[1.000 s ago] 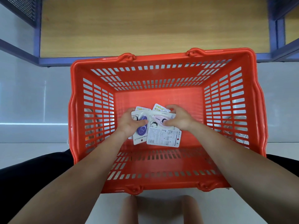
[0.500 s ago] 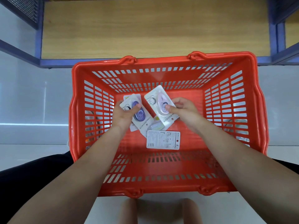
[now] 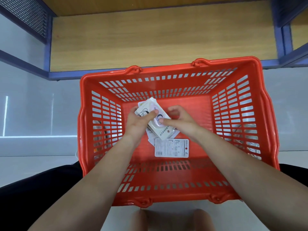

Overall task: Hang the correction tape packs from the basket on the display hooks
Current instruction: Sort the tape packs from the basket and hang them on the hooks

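Both my hands are inside the red plastic basket (image 3: 266, 124) on the floor. My left hand (image 3: 140, 120) grips a small stack of white correction tape packs (image 3: 158, 120), thumb across the top pack's front. The thumb of my right hand (image 3: 181, 120) touches the right edge of that top pack, its fingers curled above. Another pack (image 3: 171, 147) lies face down on the basket floor just below the stack. One or two more packs peek out under the stack. No display hooks are in view.
A low wooden shelf (image 3: 158, 39) with a blue metal frame (image 3: 281, 42) stands just beyond the basket. Grey floor tiles surround it. My knees (image 3: 170, 219) show at the bottom edge, with dark clothing at both lower corners.
The two packs held apart, one per hand, have been brought together into one stack in my left hand. The camera view has tilted so the basket sits lower in frame.
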